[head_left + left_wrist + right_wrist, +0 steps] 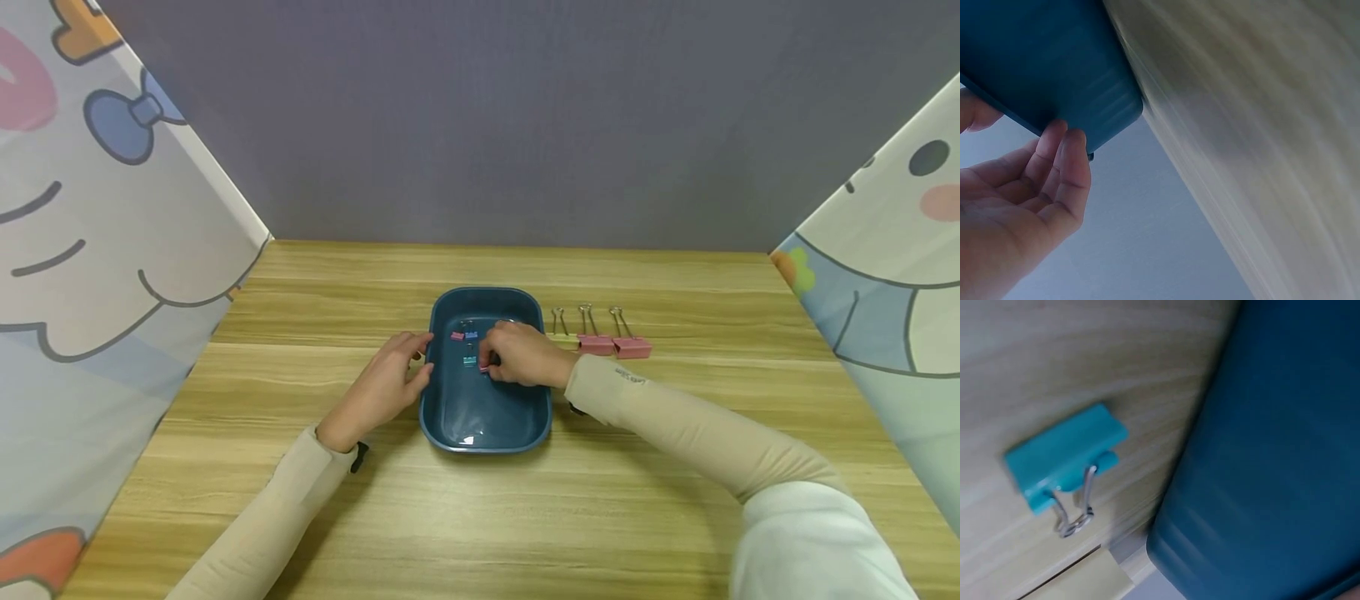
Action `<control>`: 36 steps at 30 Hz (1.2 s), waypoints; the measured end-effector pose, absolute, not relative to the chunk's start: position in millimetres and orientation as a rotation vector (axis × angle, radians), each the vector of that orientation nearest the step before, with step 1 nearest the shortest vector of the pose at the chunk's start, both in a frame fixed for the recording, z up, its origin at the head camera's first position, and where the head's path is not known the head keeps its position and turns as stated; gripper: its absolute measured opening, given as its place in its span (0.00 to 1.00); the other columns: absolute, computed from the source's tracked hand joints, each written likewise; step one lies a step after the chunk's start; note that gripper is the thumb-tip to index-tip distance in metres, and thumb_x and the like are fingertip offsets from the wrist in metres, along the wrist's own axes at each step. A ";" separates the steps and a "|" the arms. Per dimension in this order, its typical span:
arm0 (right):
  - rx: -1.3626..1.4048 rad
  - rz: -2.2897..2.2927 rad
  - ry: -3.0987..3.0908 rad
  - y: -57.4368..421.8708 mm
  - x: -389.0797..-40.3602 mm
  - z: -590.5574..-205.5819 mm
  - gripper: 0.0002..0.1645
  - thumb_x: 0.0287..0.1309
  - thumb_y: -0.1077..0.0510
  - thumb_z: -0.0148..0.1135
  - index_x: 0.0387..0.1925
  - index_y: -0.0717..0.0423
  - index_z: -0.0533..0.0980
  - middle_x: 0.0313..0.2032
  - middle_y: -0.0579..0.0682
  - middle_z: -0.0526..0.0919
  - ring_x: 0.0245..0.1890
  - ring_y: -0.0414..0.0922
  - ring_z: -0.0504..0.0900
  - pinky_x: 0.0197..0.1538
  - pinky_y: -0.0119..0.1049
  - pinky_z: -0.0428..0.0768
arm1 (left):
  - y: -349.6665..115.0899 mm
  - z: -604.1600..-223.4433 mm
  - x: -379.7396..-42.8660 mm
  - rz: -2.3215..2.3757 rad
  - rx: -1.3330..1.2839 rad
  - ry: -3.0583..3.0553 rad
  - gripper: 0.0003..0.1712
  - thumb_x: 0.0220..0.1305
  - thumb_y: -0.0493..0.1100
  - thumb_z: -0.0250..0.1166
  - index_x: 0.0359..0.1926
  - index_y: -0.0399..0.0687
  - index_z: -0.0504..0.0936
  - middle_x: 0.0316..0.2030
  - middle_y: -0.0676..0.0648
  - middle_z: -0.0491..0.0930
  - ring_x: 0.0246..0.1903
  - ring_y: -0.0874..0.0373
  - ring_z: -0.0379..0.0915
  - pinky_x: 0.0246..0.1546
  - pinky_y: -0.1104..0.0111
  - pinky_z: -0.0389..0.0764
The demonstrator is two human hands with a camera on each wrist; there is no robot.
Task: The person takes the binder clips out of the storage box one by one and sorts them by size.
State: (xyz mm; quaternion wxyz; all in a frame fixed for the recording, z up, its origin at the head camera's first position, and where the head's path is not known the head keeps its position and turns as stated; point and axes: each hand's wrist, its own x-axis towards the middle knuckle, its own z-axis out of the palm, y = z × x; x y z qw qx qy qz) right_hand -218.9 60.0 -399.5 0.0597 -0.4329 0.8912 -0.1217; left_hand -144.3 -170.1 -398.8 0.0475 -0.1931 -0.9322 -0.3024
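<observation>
A dark blue tray (pixel 487 425) stands on the wooden table. Inside it, my right hand (pixel 517 354) pinches a small pink binder clip (pixel 483 368) near the tray floor. To the left of those fingers lie another small pink binder clip (pixel 457 337), a small blue one (pixel 471 335) and a small teal one (pixel 470 362). My left hand (pixel 388 379) touches the tray's left rim with relaxed fingers; the left wrist view shows the fingertips (pixel 1074 147) against the rim from outside. The right hand itself is almost wholly out of the right wrist view.
Right of the tray stand a yellow binder clip (pixel 562 341) and two large pink binder clips (pixel 596 345), handles pointing away. The right wrist view shows a large teal binder clip (pixel 1066 456) on the table beside the tray. A grey wall (pixel 517 125) rises behind.
</observation>
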 end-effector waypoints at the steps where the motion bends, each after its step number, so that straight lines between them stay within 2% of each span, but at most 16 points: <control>1: -1.316 -0.382 2.699 60.2 -218.5 -399.1 0.03 0.49 0.57 0.69 0.27 0.45 0.82 0.28 0.39 0.77 0.33 0.39 0.72 0.42 0.38 0.73 | -170.1 -399.0 -144.1 -0.923 -0.588 -2.843 0.26 0.62 0.36 0.62 0.60 0.31 0.70 0.43 0.42 0.74 0.39 0.49 0.69 0.38 0.62 0.75; 11: -1.427 -0.620 2.719 66.9 -214.5 -393.2 0.03 0.51 0.58 0.70 0.29 0.49 0.83 0.30 0.42 0.79 0.33 0.39 0.71 0.41 0.36 0.73 | -170.4 -399.8 -144.2 -0.918 -0.600 -2.826 0.25 0.62 0.36 0.62 0.59 0.31 0.71 0.42 0.42 0.74 0.40 0.50 0.70 0.38 0.62 0.75; 15: -1.450 -0.651 2.718 72.0 -212.8 -390.1 0.02 0.51 0.58 0.70 0.30 0.49 0.83 0.31 0.42 0.79 0.34 0.39 0.71 0.46 0.38 0.74 | -170.4 -399.0 -144.0 -0.915 -0.593 -2.835 0.25 0.62 0.36 0.62 0.60 0.31 0.70 0.42 0.42 0.74 0.40 0.50 0.70 0.36 0.63 0.75; 22: -1.464 -0.745 2.705 86.2 -208.0 -380.1 0.04 0.51 0.62 0.68 0.32 0.52 0.84 0.33 0.43 0.79 0.35 0.43 0.71 0.39 0.36 0.72 | -170.1 -398.0 -143.1 -0.914 -0.587 -2.845 0.26 0.63 0.37 0.62 0.60 0.31 0.70 0.43 0.42 0.74 0.40 0.52 0.69 0.36 0.64 0.75; 25: -1.480 -0.789 2.729 95.3 -205.9 -373.2 0.06 0.51 0.63 0.69 0.32 0.50 0.84 0.33 0.41 0.79 0.36 0.40 0.72 0.42 0.36 0.73 | -169.5 -397.9 -143.1 -0.917 -0.588 -2.847 0.26 0.63 0.37 0.62 0.60 0.31 0.70 0.43 0.42 0.74 0.41 0.51 0.69 0.36 0.63 0.75; 30: -1.480 -0.812 2.777 110.6 -201.6 -363.0 0.07 0.50 0.64 0.69 0.31 0.47 0.83 0.32 0.40 0.78 0.36 0.40 0.73 0.39 0.34 0.75 | -168.6 -396.8 -142.8 -0.918 -0.591 -2.844 0.26 0.62 0.36 0.62 0.60 0.31 0.70 0.44 0.41 0.74 0.42 0.51 0.70 0.38 0.62 0.76; 31: -1.479 -0.809 2.782 113.1 -200.7 -361.9 0.07 0.50 0.64 0.69 0.30 0.47 0.83 0.33 0.40 0.78 0.35 0.41 0.72 0.35 0.33 0.74 | -168.6 -396.4 -142.6 -0.917 -0.590 -2.844 0.26 0.62 0.36 0.62 0.60 0.31 0.70 0.44 0.41 0.74 0.42 0.50 0.71 0.39 0.62 0.76; 36: -1.479 -0.813 2.791 122.9 -197.4 -359.8 0.07 0.49 0.64 0.69 0.31 0.49 0.83 0.33 0.40 0.78 0.36 0.44 0.73 0.37 0.34 0.75 | -168.5 -394.9 -141.4 -0.912 -0.577 -2.856 0.26 0.62 0.36 0.62 0.60 0.31 0.70 0.44 0.41 0.74 0.43 0.50 0.70 0.38 0.62 0.76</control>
